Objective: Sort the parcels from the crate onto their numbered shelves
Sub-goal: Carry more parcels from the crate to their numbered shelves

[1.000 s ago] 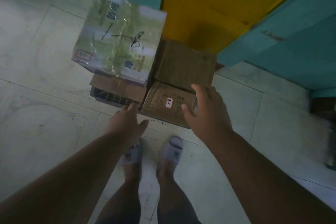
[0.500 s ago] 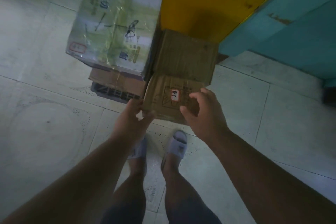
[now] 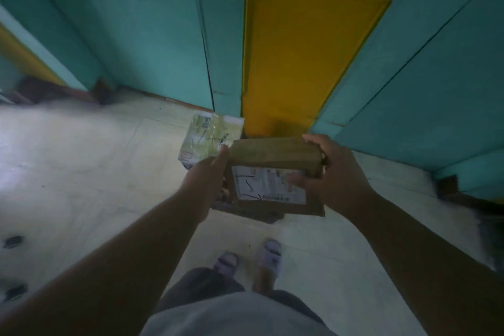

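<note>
Looking down from the head camera, two bare arms reach forward over a pale tiled floor [image 3: 81, 172]. Both hands hold one brown parcel [image 3: 274, 172] up in the air, out in front of the body and above the floor.

The left hand [image 3: 207, 172] is on the left end of the parcel. Its fingers look straight and lie flat along that side, with the fingertips up near the top corner. The right hand [image 3: 331, 172] is on the right end. Its fingers curl over the far top edge and its thumb presses on the near face, so it grips the parcel.

A white label [image 3: 268, 185] with black pen marks and small print sits on the near face of the parcel. The print is too blurry to read.

Just past the parcel, to the far left of it, a box wrapped in shiny clear tape [image 3: 211, 139] shows, with black marks on top. Under the held parcel some more brown cardboard [image 3: 245, 209] peeks out; what it is cannot be told.

Far behind stand tall teal panels [image 3: 136, 35] with a yellow panel [image 3: 300, 49] between them. Near the bottom, two feet in pale sandals [image 3: 249, 259] stand on the floor.
</note>
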Demonstrator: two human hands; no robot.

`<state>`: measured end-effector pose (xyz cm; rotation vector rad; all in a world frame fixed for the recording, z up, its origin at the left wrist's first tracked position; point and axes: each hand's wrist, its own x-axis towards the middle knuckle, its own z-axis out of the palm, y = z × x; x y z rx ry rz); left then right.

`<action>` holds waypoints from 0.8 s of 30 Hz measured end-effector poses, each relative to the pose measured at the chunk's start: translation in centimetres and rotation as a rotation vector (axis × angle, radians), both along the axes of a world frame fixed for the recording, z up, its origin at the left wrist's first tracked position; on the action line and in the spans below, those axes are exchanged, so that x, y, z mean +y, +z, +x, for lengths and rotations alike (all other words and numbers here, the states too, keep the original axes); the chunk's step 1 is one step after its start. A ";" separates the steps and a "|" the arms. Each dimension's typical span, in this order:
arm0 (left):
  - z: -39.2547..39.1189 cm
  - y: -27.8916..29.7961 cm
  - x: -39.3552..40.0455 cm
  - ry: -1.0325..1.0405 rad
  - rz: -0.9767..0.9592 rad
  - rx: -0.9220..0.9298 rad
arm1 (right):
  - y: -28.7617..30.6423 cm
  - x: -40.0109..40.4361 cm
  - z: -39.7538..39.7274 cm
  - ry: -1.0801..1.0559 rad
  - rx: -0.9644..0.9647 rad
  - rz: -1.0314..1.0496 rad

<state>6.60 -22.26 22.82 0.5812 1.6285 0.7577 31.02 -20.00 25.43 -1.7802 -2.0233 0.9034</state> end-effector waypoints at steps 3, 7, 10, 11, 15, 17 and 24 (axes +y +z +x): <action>-0.3 3.2 -0.8 -0.222 0.137 -0.147 | 2.9 -0.8 -0.1 -0.252 0.241 -0.076; -0.5 5.4 -1.9 -0.420 0.249 -0.266 | 4.0 -3.5 -0.7 -0.499 0.488 -0.049; -0.4 5.9 -2.1 -0.413 0.298 -0.301 | 4.5 -5.7 -0.8 -0.578 0.514 -0.043; -0.2 6.1 -2.3 -0.399 0.306 -0.311 | 4.8 -6.3 -0.6 -0.599 0.532 -0.043; 2.4 7.2 -2.2 -0.395 0.341 -0.369 | 5.9 -9.3 1.7 -0.690 0.548 -0.032; 4.5 7.8 -2.1 -0.402 0.319 -0.389 | 6.6 -10.9 3.5 -0.719 0.513 -0.016; 16.0 9.8 -2.8 -0.715 0.362 -0.257 | 9.7 -17.2 14.9 -0.750 0.501 0.053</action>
